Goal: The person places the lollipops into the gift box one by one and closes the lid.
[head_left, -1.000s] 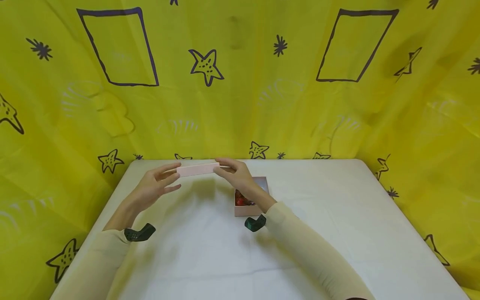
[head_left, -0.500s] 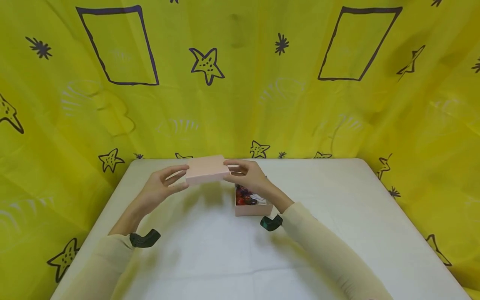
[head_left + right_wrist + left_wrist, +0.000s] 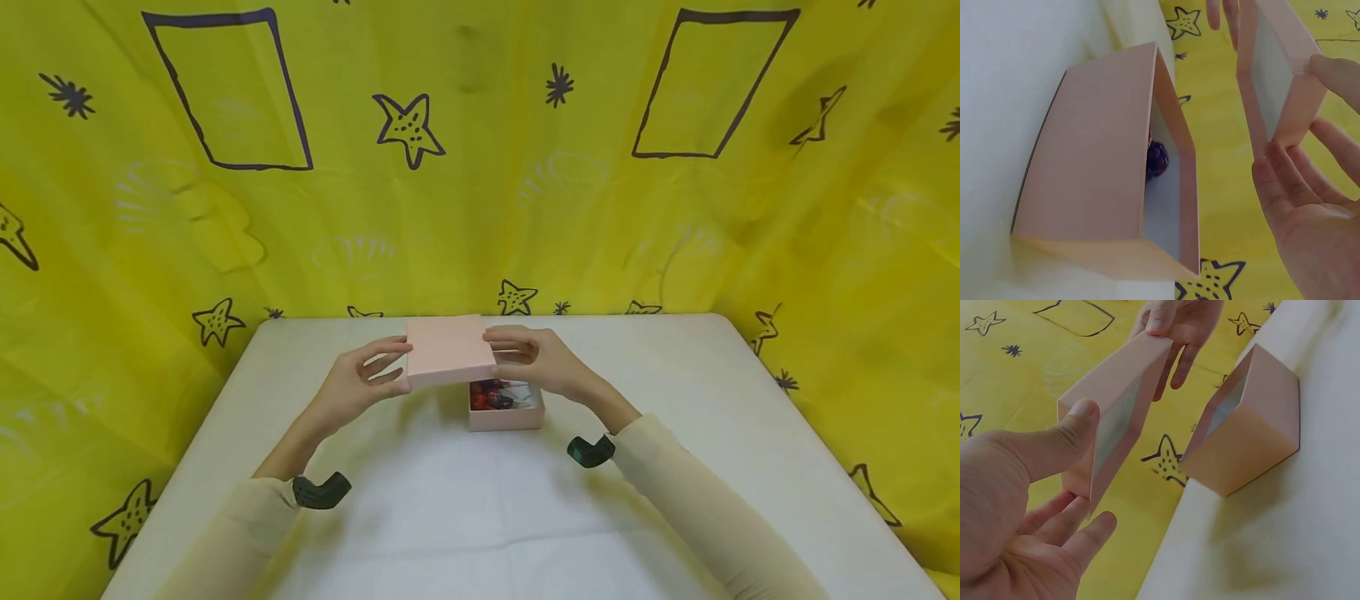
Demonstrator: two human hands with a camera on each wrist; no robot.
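Lid (image 3: 450, 350), pink cardboard, sits at frame centre in the head view, held level in the air between both hands, above and overlapping the rear-left part of the open pink box (image 3: 507, 414). Left hand (image 3: 358, 385) grips the lid's left edge, thumb on top and fingers curled beneath. Right hand (image 3: 542, 362) grips the right edge the same way. Box rests on the white table (image 3: 450, 517); red and dark wrapped pieces (image 3: 489, 395) visible inside. Yellow cloth (image 3: 480, 167) with stars and rectangles fills the upper frame.

Left wrist view: lid (image 3: 1113, 419) at upper left-centre, seen edge-on, white inside. Left hand (image 3: 1029, 512) at lower left, thumb pressed on the near edge, fingers curled under. Right hand (image 3: 1179, 325) at top pinches the far edge. Box (image 3: 1254, 425) at right centre, apart from the lid.

Right wrist view: lid (image 3: 1279, 81) at upper right, pinched by the right hand (image 3: 1310, 206) at lower right, thumb on the outer face, fingers on the rim. Box (image 3: 1110, 169) fills left-centre, open side facing right, a dark piece (image 3: 1157, 159) inside.
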